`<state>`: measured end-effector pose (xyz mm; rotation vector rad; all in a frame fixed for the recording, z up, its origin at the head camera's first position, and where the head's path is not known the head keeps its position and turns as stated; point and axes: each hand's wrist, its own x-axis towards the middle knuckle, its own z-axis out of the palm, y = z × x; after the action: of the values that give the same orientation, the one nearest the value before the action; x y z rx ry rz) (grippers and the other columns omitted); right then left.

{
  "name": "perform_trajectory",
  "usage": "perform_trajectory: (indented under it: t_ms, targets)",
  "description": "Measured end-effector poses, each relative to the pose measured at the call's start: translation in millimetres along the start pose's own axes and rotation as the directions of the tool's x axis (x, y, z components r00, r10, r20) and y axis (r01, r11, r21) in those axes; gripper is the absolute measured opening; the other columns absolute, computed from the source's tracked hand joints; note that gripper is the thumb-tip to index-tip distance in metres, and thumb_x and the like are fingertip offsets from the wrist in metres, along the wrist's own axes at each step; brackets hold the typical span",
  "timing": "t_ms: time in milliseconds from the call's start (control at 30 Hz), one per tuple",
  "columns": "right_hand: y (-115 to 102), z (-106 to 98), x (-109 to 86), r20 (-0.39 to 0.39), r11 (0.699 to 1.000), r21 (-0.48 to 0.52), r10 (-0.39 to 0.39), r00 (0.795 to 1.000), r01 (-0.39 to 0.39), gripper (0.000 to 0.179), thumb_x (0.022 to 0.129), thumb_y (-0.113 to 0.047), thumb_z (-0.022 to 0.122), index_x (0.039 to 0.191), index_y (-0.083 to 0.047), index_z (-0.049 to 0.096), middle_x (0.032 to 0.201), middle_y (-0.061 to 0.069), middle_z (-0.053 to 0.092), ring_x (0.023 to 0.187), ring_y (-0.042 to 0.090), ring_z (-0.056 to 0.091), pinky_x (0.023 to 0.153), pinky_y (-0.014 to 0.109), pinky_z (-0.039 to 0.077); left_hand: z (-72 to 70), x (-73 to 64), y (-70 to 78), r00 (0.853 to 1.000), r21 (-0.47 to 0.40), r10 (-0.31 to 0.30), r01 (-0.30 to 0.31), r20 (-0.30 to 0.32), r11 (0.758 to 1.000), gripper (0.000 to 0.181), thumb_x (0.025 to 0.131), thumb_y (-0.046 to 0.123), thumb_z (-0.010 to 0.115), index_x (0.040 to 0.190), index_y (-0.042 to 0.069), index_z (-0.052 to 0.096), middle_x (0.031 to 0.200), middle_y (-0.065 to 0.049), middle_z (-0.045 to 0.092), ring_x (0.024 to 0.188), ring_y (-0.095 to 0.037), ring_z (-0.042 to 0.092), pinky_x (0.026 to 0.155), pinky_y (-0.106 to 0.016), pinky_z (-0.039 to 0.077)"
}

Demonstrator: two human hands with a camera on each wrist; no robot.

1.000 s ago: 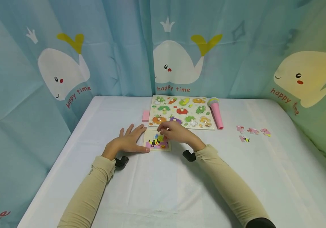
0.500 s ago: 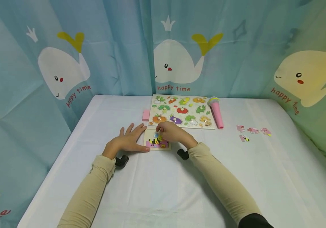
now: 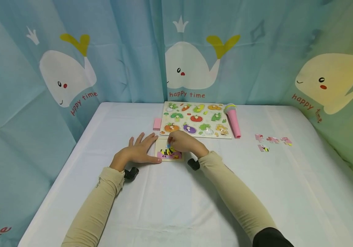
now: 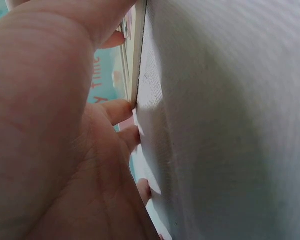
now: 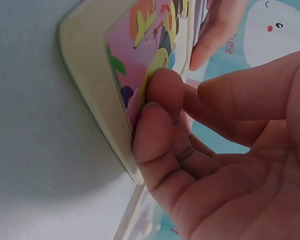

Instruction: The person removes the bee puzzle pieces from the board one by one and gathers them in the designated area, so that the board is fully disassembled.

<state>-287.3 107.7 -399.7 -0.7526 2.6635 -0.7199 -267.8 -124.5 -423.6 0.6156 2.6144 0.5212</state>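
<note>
A small square jigsaw puzzle board with a printed bee picture lies mid-table. My left hand rests flat beside it, fingers spread, thumb along the lower left edge; in the left wrist view, fingertips touch the board's side. Over the board's upper right part, my right hand has its fingers curled down. The right wrist view has its fingertips on a pink jigsaw piece at the picture's edge, the piece mostly hidden under them.
Several loose jigsaw pieces lie at the right. Behind the small board is a vegetable peg puzzle, with a pink toy microphone on its right and a pink block on its left. A whale-print curtain hangs behind the table.
My right hand has moved slightly left and down onto the board's upper part, its fingers drawing closer together. The left hand has stayed in place at the board's left side.
</note>
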Motion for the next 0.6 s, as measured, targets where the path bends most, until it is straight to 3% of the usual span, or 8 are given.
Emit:
perform_trajectory:
  t_ms: [167,600]
  targets:
    - [0.1,1.1,1.4,-0.017,0.999,0.024,0.029,0.999,-0.029,0.028,0.098,0.006,0.05,0.113,0.003,0.074,0.108,0.013,0.072,0.083,0.021,0.061,0.074,0.032,0.052,-0.7,-0.9,0.3,1.0,0.003,-0.001,0.001,0.003,1.0,0.111,0.093,0.066,0.071,0.173,0.013,0.016,0.18,-0.01,0.003,0.162,-0.041,-0.011,0.122,-0.07,-0.012]
    - [2.2,5.4,2.4,-0.069,0.998,0.06,0.024,0.997,-0.02,0.025,0.094,0.009,0.048,0.103,0.001,0.071,0.1,0.012,0.068,0.083,0.022,0.059,0.073,0.032,0.049,-1.8,-1.6,2.2,1.0,-0.006,-0.005,0.005,-0.003,1.0,0.109,0.094,0.063,0.073,0.173,0.013,0.017,0.18,-0.01,0.005,0.162,-0.042,-0.01,0.121,-0.071,-0.011]
